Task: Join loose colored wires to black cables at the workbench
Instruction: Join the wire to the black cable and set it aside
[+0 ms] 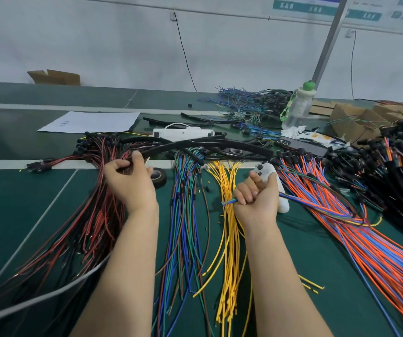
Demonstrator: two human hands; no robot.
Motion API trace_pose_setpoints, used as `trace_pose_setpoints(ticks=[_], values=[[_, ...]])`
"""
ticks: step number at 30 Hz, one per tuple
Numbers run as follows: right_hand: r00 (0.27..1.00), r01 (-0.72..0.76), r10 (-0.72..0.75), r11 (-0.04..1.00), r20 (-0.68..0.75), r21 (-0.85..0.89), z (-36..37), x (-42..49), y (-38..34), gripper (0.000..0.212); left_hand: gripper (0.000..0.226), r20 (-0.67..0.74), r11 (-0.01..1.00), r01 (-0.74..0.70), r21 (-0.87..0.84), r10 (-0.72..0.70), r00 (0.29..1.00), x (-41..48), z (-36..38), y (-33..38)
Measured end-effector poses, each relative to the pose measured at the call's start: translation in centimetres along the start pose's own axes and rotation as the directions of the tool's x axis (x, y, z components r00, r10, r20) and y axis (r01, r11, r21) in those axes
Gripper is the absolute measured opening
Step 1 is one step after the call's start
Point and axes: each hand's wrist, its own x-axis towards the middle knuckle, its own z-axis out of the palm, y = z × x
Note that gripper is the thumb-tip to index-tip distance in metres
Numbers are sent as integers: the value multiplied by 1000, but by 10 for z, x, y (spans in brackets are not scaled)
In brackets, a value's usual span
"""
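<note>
While both forearms reach in from near edge, right hand (pixel 256 194) fisted tight around small bundle of blue, green, orange wires (pixel 317 205); short ends poking out left of fist, rest trailing right toward orange-blue wire heap (pixel 375 249). Same hand over yellow wires (pixel 228 239), white handheld device (pixel 279 188) just behind fist. Left hand (pixel 130 183) farther left, fingers curled and pinched on black cable (pixel 195 145), held at near-left end, running far-right across green workbench (pixel 37 195). Red-black wires (pixel 79 227) fanned under left hand. Blue-green-brown wires (pixel 183 227) between hands. Black tape roll (pixel 159 177) just right of left hand. Farther back: white power strip (pixel 181 133), paper sheet (pixel 91 121), clear bottle with green cap (pixel 297 105), cardboard box (pixel 54 77) by wall.
</note>
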Motion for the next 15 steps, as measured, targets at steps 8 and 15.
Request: trace_pose_setpoints(ticks=[8,15], values=[[998,20,-16,997,59,-76,1,-2,-3,52,28,40,993,84,80,-87,995,-11,-4,-27],[996,68,-81,949,-31,-308,2,1,-3,32,27,-25,997,66,-49,-68,997,-5,-5,-23]])
